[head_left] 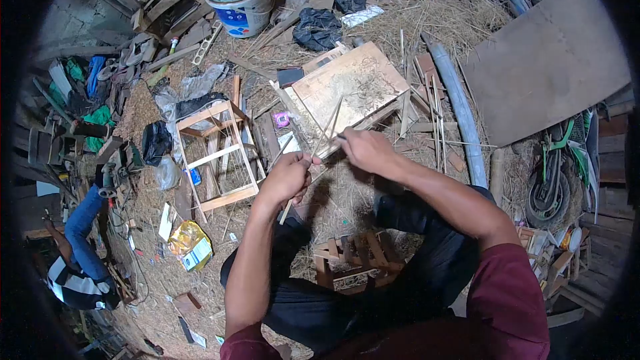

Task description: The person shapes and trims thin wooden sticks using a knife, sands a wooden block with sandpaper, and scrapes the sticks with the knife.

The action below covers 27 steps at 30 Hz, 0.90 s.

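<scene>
My left hand [287, 177] is closed around thin pale wood strips [332, 120], probably split bamboo. They slant up past the fingers, and one end pokes out below the fist. Close by on the right, my right hand [367, 152] is closed, its fingertips near the strips. A small dark piece shows at its thumb, too little to name. Just beyond both hands lies a light wooden board [353, 90] littered with fine shavings. To the left of my left hand stands a small wooden frame [217, 153] with crossbars.
Shavings and straw cover the floor. A white bucket [240, 0] stands at the back, with black plastic [317, 29] beside it. A grey pole [457, 107] and a large flat panel [550, 60] lie right. A yellow bag [190, 243] is front left; another person's leg [83, 220] shows far left.
</scene>
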### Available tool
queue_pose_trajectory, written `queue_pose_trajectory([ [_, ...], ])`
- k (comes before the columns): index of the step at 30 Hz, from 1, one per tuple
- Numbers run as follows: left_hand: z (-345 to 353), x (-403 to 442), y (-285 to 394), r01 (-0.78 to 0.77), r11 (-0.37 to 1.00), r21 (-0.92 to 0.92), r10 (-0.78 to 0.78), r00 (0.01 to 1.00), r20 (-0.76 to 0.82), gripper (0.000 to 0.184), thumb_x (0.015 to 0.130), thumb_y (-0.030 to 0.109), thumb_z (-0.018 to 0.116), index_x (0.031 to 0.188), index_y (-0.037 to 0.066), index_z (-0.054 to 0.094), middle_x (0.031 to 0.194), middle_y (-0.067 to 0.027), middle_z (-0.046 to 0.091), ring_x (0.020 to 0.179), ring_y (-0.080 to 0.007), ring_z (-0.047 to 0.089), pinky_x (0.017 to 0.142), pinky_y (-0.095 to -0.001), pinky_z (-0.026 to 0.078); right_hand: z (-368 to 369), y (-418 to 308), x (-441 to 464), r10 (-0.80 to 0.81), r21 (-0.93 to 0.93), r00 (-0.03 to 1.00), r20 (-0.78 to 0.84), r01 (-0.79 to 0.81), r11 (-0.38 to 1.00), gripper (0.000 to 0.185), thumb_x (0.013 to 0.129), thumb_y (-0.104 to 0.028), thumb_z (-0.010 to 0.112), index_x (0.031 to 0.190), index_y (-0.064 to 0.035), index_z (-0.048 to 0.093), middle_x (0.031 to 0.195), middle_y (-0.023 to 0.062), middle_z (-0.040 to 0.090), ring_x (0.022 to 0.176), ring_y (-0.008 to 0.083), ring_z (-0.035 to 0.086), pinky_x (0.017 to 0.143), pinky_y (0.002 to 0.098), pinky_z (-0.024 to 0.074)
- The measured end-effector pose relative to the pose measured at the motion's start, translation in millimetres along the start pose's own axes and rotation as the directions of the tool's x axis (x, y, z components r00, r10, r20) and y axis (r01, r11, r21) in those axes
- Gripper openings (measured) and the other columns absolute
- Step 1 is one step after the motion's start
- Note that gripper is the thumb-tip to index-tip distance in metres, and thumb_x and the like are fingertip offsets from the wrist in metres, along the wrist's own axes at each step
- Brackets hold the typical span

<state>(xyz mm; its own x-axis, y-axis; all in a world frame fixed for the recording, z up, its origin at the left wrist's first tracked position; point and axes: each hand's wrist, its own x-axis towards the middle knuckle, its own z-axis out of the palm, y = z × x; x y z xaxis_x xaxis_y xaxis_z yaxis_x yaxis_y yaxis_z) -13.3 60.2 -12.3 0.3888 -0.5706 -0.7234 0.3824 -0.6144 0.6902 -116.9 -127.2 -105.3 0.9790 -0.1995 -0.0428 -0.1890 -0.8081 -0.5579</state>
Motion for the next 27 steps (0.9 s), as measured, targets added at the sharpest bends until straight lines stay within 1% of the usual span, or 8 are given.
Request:
queue_pose_trajectory([
  [4,0,3,0,-0.04,0.993,0.115,0.045,0.998,-0.041,0.03,0.103,0.023,0.037,0.106,0.0,0.056,0.047,0.0029,0.037,0.031,-0.0098,0.029,0.031,-0.0288,0.024,-20,-26,-7,0.041,0.098,0.987,0.156,-0.057,0.994,0.03,0.097,-0.024,0.046,0.095,0.0044,0.056,0.067,0.0246,0.064,0.061,0.041,0.066,0.057,0.0516,0.0533],
  [8,1,7,-7,-0.049,0.985,0.168,0.062,0.995,-0.075,0.031,0.103,0.023,0.038,0.106,-0.001,0.057,0.047,0.0025,0.038,0.03,-0.01,0.029,0.031,-0.0295,0.023,23,43,5,-0.09,-0.183,0.996,-0.026,0.084,0.98,0.03,0.097,-0.021,0.045,0.095,0.0064,0.056,0.07,0.0235,0.064,0.063,0.0381,0.067,0.059,0.0497,0.0547],
  [9,3,6,-7,-0.056,0.983,0.176,0.069,0.995,-0.069,0.031,0.103,0.023,0.038,0.105,-0.001,0.058,0.047,0.0024,0.039,0.03,-0.0099,0.029,0.031,-0.0296,0.023,7,45,11,0.251,-0.123,0.965,0.072,-0.242,0.963,0.026,0.095,-0.018,0.046,0.095,0.0062,0.056,0.071,0.0245,0.064,0.068,0.0377,0.068,0.063,0.0492,0.0551],
  [13,-1,9,-8,-0.064,0.975,0.212,0.082,0.994,-0.078,0.031,0.102,0.023,0.039,0.105,-0.001,0.059,0.048,0.0024,0.04,0.032,-0.0096,0.031,0.032,-0.0295,0.024,0,-7,4,0.135,-0.161,0.976,0.171,-0.108,0.981,0.021,0.091,-0.014,0.049,0.093,0.0038,0.06,0.082,0.0255,0.067,0.076,0.0384,0.069,0.067,0.0494,0.0555],
  [17,-1,4,-6,-0.089,0.968,0.236,0.105,0.993,-0.056,0.031,0.099,0.018,0.039,0.104,-0.001,0.063,0.054,0.0001,0.047,0.038,-0.0103,0.038,0.036,-0.0286,0.03,14,82,19,0.337,-0.23,0.94,0.043,-0.319,0.919,0.025,0.094,-0.018,0.047,0.092,0.0033,0.06,0.079,0.0241,0.067,0.075,0.0389,0.068,0.067,0.0502,0.0549],
  [20,-6,-2,-2,-0.064,0.988,0.143,0.058,0.997,0.05,0.031,0.099,0.018,0.039,0.104,-0.002,0.062,0.054,0.0001,0.047,0.037,-0.0099,0.036,0.035,-0.028,0.029,31,53,17,0.086,-0.197,0.994,0.062,-0.072,0.978,0.026,0.095,-0.02,0.048,0.093,0.0035,0.059,0.08,0.0245,0.067,0.075,0.0394,0.068,0.066,0.0507,0.0544],
  [21,-7,-2,-1,-0.038,0.991,0.125,0.033,0.998,0.047,0.031,0.099,0.017,0.037,0.106,-0.002,0.06,0.052,0.0012,0.043,0.036,-0.0094,0.034,0.034,-0.0281,0.026,-5,-1,8,0.216,0.022,0.962,0.165,-0.222,0.975,0.028,0.096,-0.022,0.047,0.094,0.0037,0.057,0.076,0.0257,0.066,0.073,0.041,0.067,0.065,0.0516,0.0538],
  [27,-18,1,-5,0.033,0.98,-0.195,0.0,0.986,0.168,0.029,0.099,0.013,0.035,0.112,-0.004,0.054,0.05,0.005,0.035,0.034,-0.0063,0.027,0.031,-0.0239,0.022,-16,-44,-5,0.019,0.045,0.962,0.272,-0.033,0.998,0.024,0.096,-0.019,0.044,0.094,0.0025,0.055,0.072,0.025,0.064,0.068,0.0415,0.066,0.059,0.0509,0.0531],
])
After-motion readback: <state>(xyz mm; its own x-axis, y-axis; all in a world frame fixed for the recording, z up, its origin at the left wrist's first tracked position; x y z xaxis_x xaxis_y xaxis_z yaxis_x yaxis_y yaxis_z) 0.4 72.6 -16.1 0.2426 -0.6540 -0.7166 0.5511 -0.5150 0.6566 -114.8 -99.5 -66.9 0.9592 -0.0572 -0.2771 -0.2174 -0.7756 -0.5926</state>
